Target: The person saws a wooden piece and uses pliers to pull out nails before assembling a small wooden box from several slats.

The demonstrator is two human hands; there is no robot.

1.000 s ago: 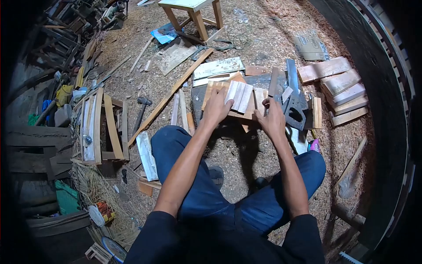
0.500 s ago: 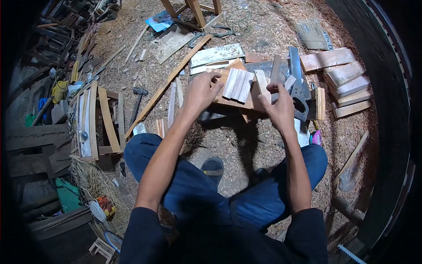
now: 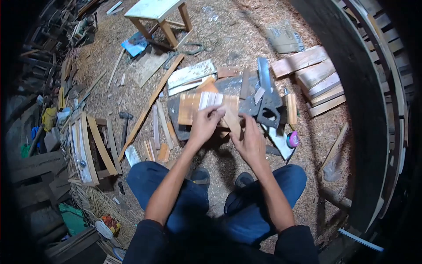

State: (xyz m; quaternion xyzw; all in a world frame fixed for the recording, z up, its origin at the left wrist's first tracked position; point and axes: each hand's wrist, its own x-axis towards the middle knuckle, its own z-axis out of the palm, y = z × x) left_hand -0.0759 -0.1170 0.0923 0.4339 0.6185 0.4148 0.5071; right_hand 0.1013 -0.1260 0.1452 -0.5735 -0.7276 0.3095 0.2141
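Both hands close on one short wooden strip (image 3: 230, 119), held tilted over the near edge of a flat board (image 3: 188, 109) in front of the seated person's knees. The left hand (image 3: 203, 126) pinches the strip near its upper end with curled fingers. The right hand (image 3: 249, 141) grips the lower end from the other side, thumb along the wood. The two hands are close together, almost touching.

Several pale slats (image 3: 212, 98) lie side by side on the board, just beyond the fingertips. A hand saw (image 3: 265, 103) rests just right of the board, with its dark handle towards the person and its blade pointing away. A pink tape measure (image 3: 292, 139) lies on the sawdust floor (image 3: 246, 42) near the right knee.

A stack of planks (image 3: 314, 75) sits further right, by the dark curved wall. A long lath (image 3: 151, 103) runs diagonally left of the board, with a hammer (image 3: 125, 119) just beyond it and a slatted wooden frame (image 3: 90, 141) further left again. A wooden stool (image 3: 156, 11) stands well apart at the far end of the floor.
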